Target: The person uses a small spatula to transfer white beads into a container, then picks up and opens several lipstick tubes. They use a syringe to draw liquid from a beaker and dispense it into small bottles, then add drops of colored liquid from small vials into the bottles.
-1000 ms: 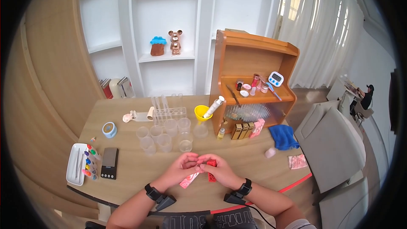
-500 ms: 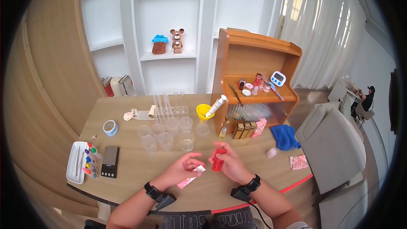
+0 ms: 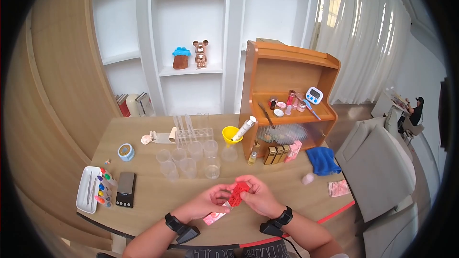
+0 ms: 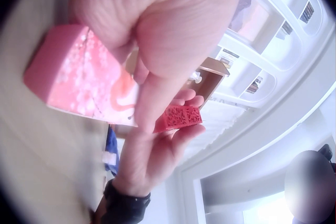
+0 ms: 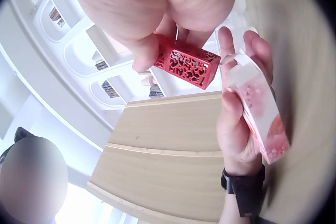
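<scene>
Closer to the left grip [image 3: 206,202], a red openwork case [image 5: 189,66] has been brought, pinched by the right grip [image 3: 260,198]. Over the wood-toned counter [image 3: 158,198], with white shelves [image 3: 166,72] beyond, a pink floral box [image 5: 262,111], its white end flaps opened, is held by the left grip. Scrolling cutouts cover the case's rectangular sides.

From the head view's centre: cabinet [image 3: 295,76], two o'clock, smooth wood; rag [image 3: 322,161], four o'clock, matt cloth; figurine [image 3: 200,55], eleven o'clock, shiny, metal-like. The carton [image 5: 265,111] looks like smooth paper; the red case [image 5: 186,67] is pierced, glossy, material unclear.
</scene>
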Demonstrator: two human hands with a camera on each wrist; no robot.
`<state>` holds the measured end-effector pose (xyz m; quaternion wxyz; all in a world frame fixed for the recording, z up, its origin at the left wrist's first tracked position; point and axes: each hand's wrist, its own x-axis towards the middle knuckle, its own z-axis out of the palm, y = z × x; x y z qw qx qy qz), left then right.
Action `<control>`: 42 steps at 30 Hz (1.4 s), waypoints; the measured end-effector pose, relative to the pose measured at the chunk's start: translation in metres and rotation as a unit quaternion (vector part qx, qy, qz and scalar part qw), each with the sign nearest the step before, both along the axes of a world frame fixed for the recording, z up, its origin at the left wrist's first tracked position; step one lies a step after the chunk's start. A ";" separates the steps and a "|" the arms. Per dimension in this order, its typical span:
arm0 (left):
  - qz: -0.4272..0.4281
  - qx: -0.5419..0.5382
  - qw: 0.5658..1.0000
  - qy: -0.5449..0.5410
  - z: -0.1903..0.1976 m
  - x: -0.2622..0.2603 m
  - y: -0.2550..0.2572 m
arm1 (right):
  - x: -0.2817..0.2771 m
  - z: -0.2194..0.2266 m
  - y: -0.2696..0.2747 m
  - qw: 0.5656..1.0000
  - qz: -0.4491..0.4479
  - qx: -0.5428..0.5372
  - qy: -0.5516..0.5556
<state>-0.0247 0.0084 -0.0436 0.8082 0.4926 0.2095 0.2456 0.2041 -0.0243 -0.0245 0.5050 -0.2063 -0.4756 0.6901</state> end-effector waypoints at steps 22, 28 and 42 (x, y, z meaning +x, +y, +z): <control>-0.025 -0.058 0.994 -0.091 -0.004 -0.009 0.009 | 0.008 0.001 0.002 0.997 0.004 0.000 -0.083; -0.014 -0.072 0.995 -0.072 0.010 -0.012 0.007 | 0.002 0.009 0.001 0.995 -0.018 0.040 -0.084; 0.067 -0.092 0.989 -0.094 0.003 -0.013 0.011 | -0.006 0.012 -0.002 0.883 -0.107 0.257 -0.378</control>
